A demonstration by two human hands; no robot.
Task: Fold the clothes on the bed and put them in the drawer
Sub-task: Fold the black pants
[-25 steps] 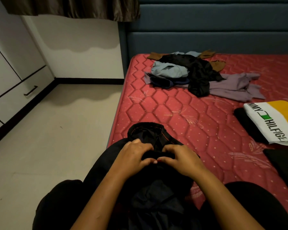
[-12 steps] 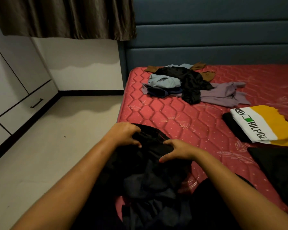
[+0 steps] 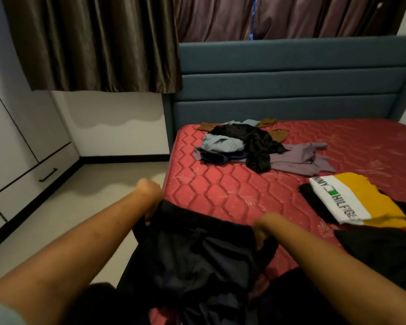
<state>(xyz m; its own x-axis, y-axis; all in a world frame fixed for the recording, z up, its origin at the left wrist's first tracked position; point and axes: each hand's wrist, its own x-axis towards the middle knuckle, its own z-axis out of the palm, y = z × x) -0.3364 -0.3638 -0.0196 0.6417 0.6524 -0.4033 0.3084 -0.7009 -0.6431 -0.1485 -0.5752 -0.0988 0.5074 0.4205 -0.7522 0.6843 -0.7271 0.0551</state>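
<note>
The fingers of the left hand point(image 3: 150, 195) are curled tight into one upper corner of a black garment point(image 3: 197, 249), and those of the right hand point(image 3: 264, 227) are curled over the opposite corner. The left hand is blurred, so I cannot make out its separate fingers. The hands are well apart, and the top edge of the cloth runs between them. The rest of the garment hangs and bunches toward the person's lap, over the near corner of the red quilted mattress point(image 3: 220, 188).

Out to the right on the mattress lies a folded white and yellow shirt point(image 3: 352, 200). Its black lettering reads "MMY" and "HILFIGE", with a small green block between the words. It rests on a folded black piece point(image 3: 314, 200). Another dark cloth point(image 3: 380, 249) lies just nearer.

Farther up the bed there is an unfolded pile point(image 3: 242, 146) of black, pale blue, brown and mauve clothes, near the blue headboard point(image 3: 291, 90).

Across the floor to the left, a white drawer point(image 3: 33, 181) with a dark handle sits closed.
</note>
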